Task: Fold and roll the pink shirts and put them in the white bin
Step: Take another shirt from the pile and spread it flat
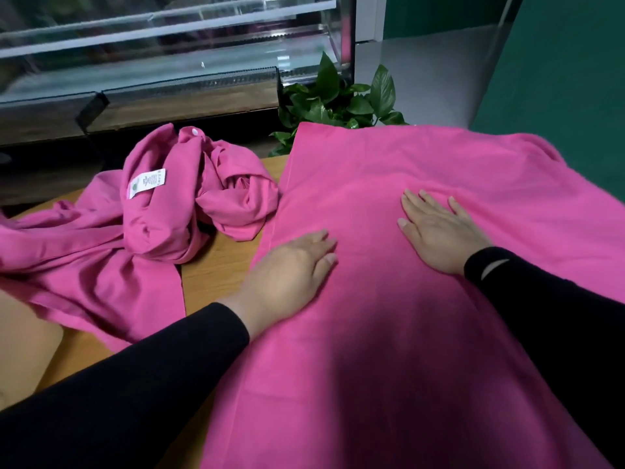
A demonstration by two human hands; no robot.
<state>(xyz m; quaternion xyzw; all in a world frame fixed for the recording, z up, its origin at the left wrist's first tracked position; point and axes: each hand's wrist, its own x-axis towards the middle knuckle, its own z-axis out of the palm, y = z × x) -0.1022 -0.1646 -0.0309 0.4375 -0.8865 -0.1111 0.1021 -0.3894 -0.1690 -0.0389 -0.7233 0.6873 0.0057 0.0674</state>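
Both the left hand (291, 265) and right hand (436, 231) press flat, fingers spread, on a pink shirt (389, 333) draping the table's (216, 279) right edge, where overhanging fabric could slide off.

Pink shirt (422, 299) spread flat on the table, crumpled pink shirts (162, 218) heaped left of it

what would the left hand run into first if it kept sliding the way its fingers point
The left hand, flat on the spread pink shirt, points right, toward the right hand. Only smooth fabric lies between them, so it would probably meet that hand's thumb side first.
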